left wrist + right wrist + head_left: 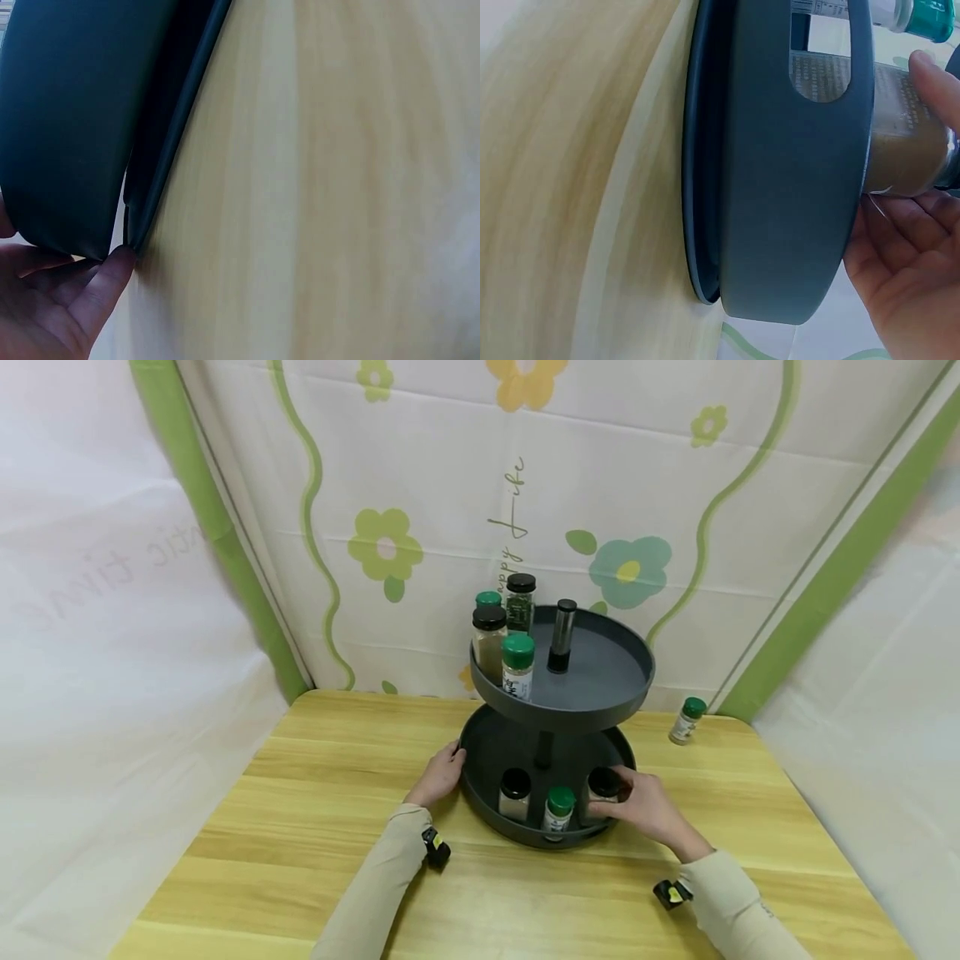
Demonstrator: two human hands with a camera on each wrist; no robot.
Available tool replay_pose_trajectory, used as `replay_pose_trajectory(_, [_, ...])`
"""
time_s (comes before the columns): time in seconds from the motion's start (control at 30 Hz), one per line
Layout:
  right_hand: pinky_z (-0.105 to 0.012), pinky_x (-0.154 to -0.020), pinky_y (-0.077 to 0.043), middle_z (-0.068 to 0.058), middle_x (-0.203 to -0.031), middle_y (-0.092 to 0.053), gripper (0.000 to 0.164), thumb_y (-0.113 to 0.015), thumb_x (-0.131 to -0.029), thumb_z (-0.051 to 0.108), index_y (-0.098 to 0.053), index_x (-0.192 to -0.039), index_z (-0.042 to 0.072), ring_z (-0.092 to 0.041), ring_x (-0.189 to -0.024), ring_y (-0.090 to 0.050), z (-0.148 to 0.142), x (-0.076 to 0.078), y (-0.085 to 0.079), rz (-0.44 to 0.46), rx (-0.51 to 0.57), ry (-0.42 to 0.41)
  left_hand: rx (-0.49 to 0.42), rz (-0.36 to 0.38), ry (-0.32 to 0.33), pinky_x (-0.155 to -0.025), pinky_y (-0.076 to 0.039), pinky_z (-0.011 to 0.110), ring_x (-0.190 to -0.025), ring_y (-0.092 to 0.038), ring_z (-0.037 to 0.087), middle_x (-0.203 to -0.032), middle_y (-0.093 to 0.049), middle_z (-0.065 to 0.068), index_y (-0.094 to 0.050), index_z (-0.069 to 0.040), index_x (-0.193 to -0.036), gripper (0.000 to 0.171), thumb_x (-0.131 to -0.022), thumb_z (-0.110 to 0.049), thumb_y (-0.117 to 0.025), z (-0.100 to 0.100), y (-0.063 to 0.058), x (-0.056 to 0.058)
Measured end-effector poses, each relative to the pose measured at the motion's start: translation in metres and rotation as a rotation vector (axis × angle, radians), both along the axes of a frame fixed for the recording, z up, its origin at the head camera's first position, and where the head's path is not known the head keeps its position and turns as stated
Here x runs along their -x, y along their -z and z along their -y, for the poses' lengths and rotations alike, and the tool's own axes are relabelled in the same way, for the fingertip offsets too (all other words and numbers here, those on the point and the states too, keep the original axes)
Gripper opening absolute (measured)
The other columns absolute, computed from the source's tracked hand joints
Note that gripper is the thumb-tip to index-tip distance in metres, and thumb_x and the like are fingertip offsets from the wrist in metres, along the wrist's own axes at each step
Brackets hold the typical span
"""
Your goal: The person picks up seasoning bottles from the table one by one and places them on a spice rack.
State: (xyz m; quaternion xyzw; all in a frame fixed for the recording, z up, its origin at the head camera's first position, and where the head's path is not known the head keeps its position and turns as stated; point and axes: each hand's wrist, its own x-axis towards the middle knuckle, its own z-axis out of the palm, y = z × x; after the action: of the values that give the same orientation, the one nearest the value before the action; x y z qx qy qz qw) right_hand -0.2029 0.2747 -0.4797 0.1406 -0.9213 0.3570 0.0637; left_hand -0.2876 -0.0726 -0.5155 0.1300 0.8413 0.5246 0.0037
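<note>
A dark grey two-tier turntable [525, 831] stands on the wooden table. My left hand [441, 777] holds the left edge of its lower tray, with fingertips at the tray wall and base in the left wrist view. At the lower tray's front right, my right hand [651, 812] grips a black-lidded spice jar [904, 154] between thumb and fingers. The jar stands behind the tray wall, brown powder inside. Beside it in the lower tray are a green-capped spice bottle [558, 810] and another black-lidded jar [514, 793].
Several spice containers stand at the upper tray's left, among them a green-capped bottle [517, 664] and a tall black-lidded jar [521, 602]. A metal post [562, 635] rises from that tray. Another green-capped bottle [687, 721] stands at the table's back right. A flowered curtain [450, 468] hangs behind.
</note>
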Motion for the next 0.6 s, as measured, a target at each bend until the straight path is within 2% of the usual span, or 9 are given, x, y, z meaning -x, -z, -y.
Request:
replay_pose_trajectory(0.27, [-0.027,-0.054,-0.043,-0.001,-0.071,-0.055,0.083,-0.077,-0.076,0.044,-0.046,-0.132,-0.009,-0.014,-0.061,-0.049,-0.0009,0.0006,0.0007,0.031,-0.04,-0.018,0.004,0.027,-0.007,-0.108,-0.029,0.046,-0.132,-0.034,0.034,-0.143,-0.039,0.023,-0.035,0.005,-0.143,0.046,-0.104,-0.018,-0.034,0.0013,-0.0012,0.0])
replay_pose_trajectory(0.37, [-0.028,-0.058,-0.045,-0.003,-0.081,-0.058,0.085,-0.077,-0.076,0.045,-0.045,-0.133,-0.009,-0.015,-0.067,-0.051,-0.002,0.0011,0.001,0.031,-0.047,-0.019,0.003,0.019,-0.001,-0.108,-0.029,0.046,-0.132,-0.035,0.034,-0.143,-0.039,0.023,-0.035,0.005,-0.143,0.045,-0.104,-0.018,-0.034,0.0011,-0.0008,0.0007])
replay_pose_trajectory(0.6, [-0.03,-0.061,-0.046,-0.006,-0.089,-0.059,0.077,-0.075,-0.079,0.042,-0.048,-0.131,-0.007,-0.017,-0.074,-0.053,-0.0074,-0.001,-0.0046,0.048,-0.04,-0.069,0.0,0.011,0.004,-0.108,-0.029,0.046,-0.132,-0.035,0.034,-0.142,-0.04,0.022,-0.036,0.004,-0.143,0.045,-0.104,-0.018,-0.034,0.0003,-0.0007,0.0012])
